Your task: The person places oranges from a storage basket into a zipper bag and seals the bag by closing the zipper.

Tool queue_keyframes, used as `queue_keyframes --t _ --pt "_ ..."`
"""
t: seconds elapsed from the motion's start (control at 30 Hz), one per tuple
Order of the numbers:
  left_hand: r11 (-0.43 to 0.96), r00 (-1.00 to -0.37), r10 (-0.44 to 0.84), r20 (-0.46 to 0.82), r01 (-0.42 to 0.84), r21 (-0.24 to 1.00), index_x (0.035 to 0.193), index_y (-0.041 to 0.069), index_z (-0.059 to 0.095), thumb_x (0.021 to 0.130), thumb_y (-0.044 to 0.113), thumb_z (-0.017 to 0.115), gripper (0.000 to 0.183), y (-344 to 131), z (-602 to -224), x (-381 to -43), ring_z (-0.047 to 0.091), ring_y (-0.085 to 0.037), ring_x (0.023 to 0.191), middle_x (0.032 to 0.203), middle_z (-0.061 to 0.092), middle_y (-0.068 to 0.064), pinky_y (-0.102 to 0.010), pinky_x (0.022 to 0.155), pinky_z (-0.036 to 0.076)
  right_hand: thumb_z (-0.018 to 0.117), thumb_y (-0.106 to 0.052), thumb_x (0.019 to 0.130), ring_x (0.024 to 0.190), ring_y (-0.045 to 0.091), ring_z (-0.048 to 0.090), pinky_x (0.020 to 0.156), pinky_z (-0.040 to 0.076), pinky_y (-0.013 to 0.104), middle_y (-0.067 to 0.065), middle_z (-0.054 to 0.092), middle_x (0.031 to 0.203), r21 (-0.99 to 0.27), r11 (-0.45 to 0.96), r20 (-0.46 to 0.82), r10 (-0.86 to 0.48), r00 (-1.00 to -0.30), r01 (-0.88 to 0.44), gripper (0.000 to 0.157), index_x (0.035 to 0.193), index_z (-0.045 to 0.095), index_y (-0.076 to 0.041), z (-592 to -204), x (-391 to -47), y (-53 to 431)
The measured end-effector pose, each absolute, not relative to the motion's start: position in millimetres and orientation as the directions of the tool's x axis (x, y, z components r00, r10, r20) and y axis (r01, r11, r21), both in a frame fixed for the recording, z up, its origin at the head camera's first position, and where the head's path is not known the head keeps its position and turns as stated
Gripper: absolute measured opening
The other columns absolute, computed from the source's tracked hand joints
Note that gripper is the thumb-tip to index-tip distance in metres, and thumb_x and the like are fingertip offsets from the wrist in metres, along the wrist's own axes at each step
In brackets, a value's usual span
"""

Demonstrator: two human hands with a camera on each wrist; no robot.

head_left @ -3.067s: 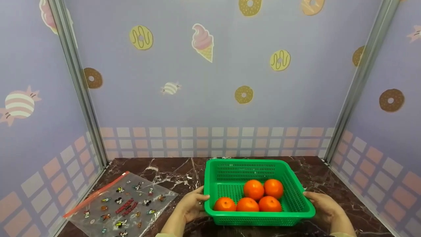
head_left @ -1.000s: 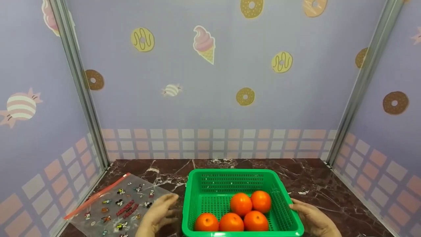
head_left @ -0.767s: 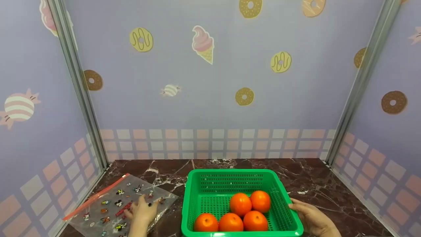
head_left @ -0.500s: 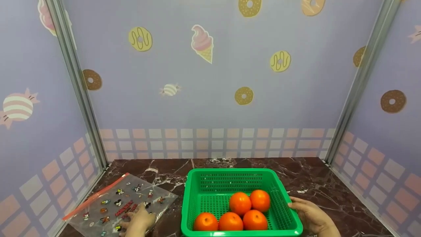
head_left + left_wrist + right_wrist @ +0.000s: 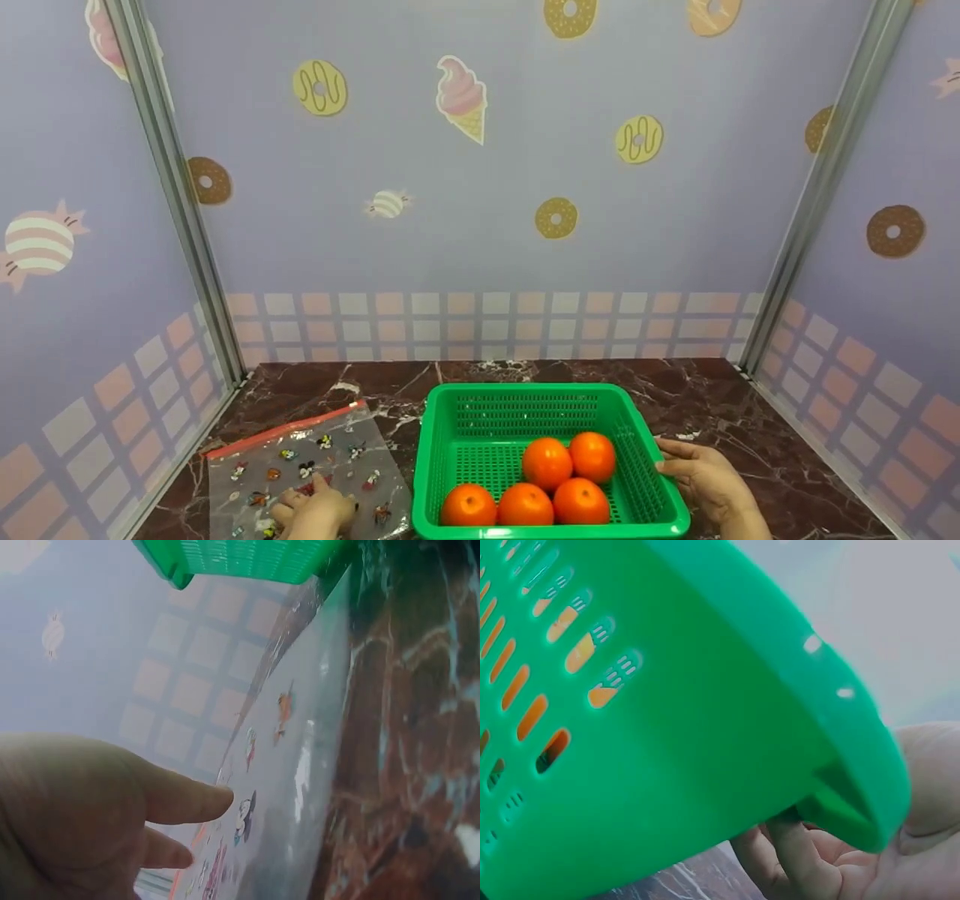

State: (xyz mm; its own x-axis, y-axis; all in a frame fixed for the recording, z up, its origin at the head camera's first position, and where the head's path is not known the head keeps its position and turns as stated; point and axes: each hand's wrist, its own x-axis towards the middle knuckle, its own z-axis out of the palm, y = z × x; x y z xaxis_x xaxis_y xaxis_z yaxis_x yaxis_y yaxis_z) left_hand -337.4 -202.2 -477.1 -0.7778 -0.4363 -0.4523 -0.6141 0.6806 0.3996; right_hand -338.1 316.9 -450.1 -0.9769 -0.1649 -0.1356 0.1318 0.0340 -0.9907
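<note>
In the head view, my left hand (image 5: 315, 514) presses down on a clear zip bag (image 5: 345, 457) printed with small cartoon figures and edged by a red seal. Its fingers are spread on the plastic; the left wrist view shows the bag's near edge (image 5: 300, 772) lifting in a curve. A green plastic basket (image 5: 517, 388) stands to the right, holding several oranges (image 5: 581, 502) in its front and right part. At the basket's right rim rests my right hand (image 5: 709, 476), thumb and forefinger straight and apart. In the right wrist view, some fingertips are hidden behind the basket wall (image 5: 705, 742).
The dark marbled tabletop (image 5: 765, 427) carries everything. Patterned purple walls (image 5: 495, 255) close off the back and both sides, with metal posts (image 5: 817, 187) in the corners. The basket's left rim is close to the bag's right edge.
The basket has come left and nearer, and my left hand has left its rim for the bag. The bag has since turned and slid right toward the basket. My right hand's fingers have spread.
</note>
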Motion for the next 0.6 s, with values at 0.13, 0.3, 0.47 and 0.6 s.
queue_keyframes --t 0.13,0.3,0.47,0.6 --pt "0.715 -0.778 -0.443 -0.446 -0.606 0.347 0.146 -0.003 0.021 0.087 0.043 0.062 0.085 -204 -479 -337 0.003 -0.064 0.124 0.138 0.001 -0.047 -0.068 0.099 0.022 0.066 -0.008 0.084 0.099 0.02 0.065 0.085 0.052 0.037 0.014 0.061 0.119 -0.988 0.06 -0.15 -0.113 -0.982 0.144 0.076 0.141 0.023 0.014 -449 -337 315" --pt "0.71 -0.781 -0.449 -0.433 -0.606 0.357 0.143 -0.004 0.025 0.084 0.048 0.064 0.088 -204 -480 -336 -0.003 -0.065 0.125 0.136 0.0 -0.048 -0.072 0.099 0.018 0.068 -0.009 0.083 0.098 0.018 0.066 0.086 0.052 0.037 0.011 0.062 0.116 -0.984 0.068 -0.172 -0.087 -0.981 0.166 0.076 0.141 0.026 0.012 -447 -336 315" --pt "0.701 -0.792 -0.466 -0.393 -0.602 0.382 0.143 -0.007 0.018 0.074 0.055 0.072 0.107 -204 -485 -333 -0.009 -0.069 0.123 0.135 -0.007 -0.051 -0.073 0.1 0.011 0.066 -0.01 0.085 0.101 0.02 0.064 0.089 0.05 0.038 0.011 0.06 0.119 -0.984 0.064 -0.176 -0.137 -0.975 0.168 0.077 0.143 0.021 0.012 -447 -336 316" --pt "0.662 -0.797 -0.434 -0.421 -0.599 0.45 0.145 -0.007 0.011 0.069 0.05 0.077 0.116 -213 -487 -332 -0.017 -0.066 0.123 0.138 -0.014 -0.046 -0.072 0.101 0.002 0.065 -0.011 0.086 0.1 0.02 0.065 0.087 0.051 0.038 0.009 0.062 0.115 -0.985 0.052 -0.171 -0.169 -0.971 0.164 0.078 0.143 0.017 0.012 -448 -336 318"
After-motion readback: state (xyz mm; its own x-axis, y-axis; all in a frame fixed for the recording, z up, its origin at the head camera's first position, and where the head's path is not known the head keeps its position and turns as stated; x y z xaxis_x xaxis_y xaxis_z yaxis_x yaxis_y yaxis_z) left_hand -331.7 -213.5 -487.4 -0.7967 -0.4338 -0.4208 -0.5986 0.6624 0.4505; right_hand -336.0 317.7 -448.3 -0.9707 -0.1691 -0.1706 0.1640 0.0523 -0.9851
